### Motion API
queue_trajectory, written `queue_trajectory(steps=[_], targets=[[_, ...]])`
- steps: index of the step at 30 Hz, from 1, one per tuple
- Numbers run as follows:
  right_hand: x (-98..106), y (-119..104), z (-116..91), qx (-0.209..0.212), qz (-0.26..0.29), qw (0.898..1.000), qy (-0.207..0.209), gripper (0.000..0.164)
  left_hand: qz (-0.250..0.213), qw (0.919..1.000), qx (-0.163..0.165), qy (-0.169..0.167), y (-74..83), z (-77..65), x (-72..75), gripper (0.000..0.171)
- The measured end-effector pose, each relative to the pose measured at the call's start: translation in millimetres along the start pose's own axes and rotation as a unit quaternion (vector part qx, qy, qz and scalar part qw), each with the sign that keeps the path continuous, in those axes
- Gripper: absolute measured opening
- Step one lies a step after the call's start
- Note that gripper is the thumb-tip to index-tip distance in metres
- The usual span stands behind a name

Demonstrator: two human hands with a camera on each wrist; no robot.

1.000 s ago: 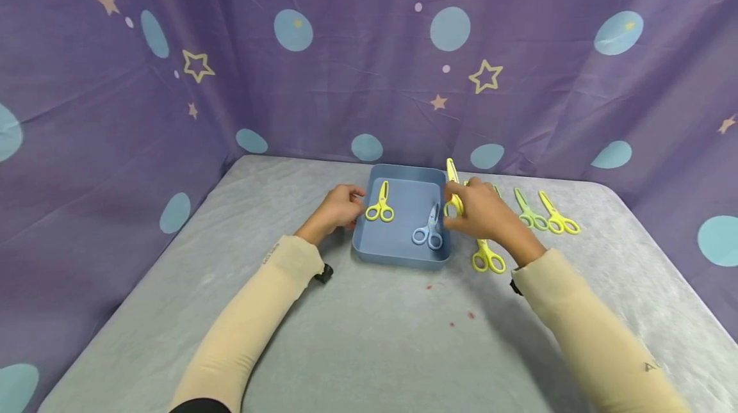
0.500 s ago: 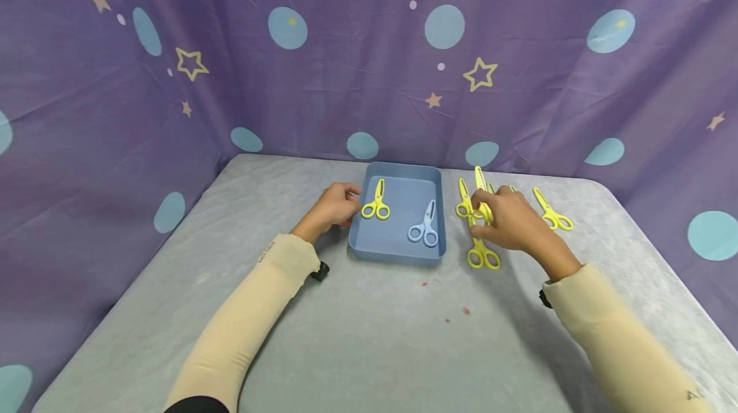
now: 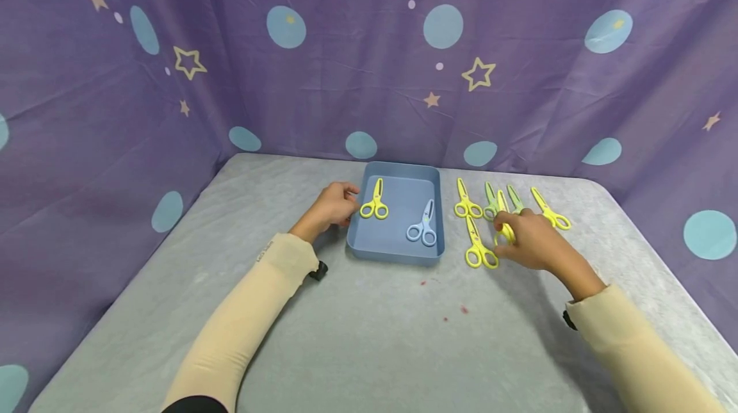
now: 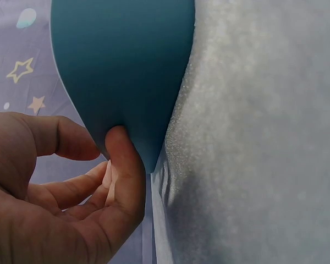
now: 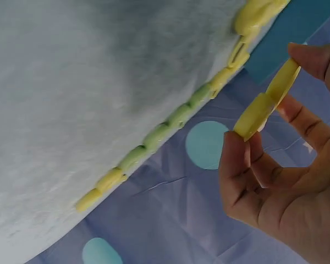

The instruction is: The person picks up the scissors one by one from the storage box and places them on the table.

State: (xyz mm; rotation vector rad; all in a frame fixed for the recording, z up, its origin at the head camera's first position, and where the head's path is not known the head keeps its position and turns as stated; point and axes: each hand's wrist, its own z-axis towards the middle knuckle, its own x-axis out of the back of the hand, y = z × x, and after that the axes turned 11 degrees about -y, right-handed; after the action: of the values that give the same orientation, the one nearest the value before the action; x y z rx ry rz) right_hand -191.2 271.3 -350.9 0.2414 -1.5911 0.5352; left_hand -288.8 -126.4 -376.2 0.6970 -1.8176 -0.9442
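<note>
A shallow blue tray (image 3: 394, 255) stands at the back of the table. My left hand (image 3: 336, 203) grips its left wall; in the left wrist view, finger and thumb pinch the tray (image 4: 126, 66) at its edge. Inside lie yellow scissors (image 3: 377, 194) at left and blue scissors (image 3: 428, 216) at right. My right hand (image 3: 532, 240) holds another pair of yellow scissors (image 3: 501, 200), tips up, above the table. In the right wrist view, thumb and fingers pinch these scissors (image 5: 282, 82) by their handles.
Right of the tray lie two yellow pairs of scissors, one behind (image 3: 462, 192) and one in front (image 3: 473, 234). Green scissors (image 3: 490, 191), more green scissors (image 3: 512, 194) and yellow scissors (image 3: 542, 202) follow rightwards. A purple patterned curtain (image 3: 323, 99) hangs behind the table.
My right hand, with the yellow scissors, has moved right from the tray's right edge, past the yellow pairs on the table to the green ones. My left hand has stayed at the tray.
</note>
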Motion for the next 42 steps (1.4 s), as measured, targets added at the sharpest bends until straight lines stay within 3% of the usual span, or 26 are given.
queue_trajectory(steps=[8, 15, 32, 42], targets=[[-9, 9, -6, -0.021, 0.030, 0.998, -0.043, 0.030, 0.004, 1.0000, 0.002, 0.006, 0.1, 0.4, 1.7, 0.049], [-17, 14, -7, -0.009, 0.034, 0.997, -0.064, 0.030, -0.002, 1.0000, 0.002, 0.004, -0.4, 0.0, 0.6, 0.050], [-17, 15, -6, -0.021, 0.068, 0.986, -0.147, 0.033, -0.005, 0.9999, 0.010, 0.001, -0.7, 0.0, 0.8, 0.048], [-16, 19, -7, -0.024, 0.095, 0.982, -0.159, 0.036, 0.005, 1.0000, 0.004, 0.005, 1.4, -0.2, -1.3, 0.047]])
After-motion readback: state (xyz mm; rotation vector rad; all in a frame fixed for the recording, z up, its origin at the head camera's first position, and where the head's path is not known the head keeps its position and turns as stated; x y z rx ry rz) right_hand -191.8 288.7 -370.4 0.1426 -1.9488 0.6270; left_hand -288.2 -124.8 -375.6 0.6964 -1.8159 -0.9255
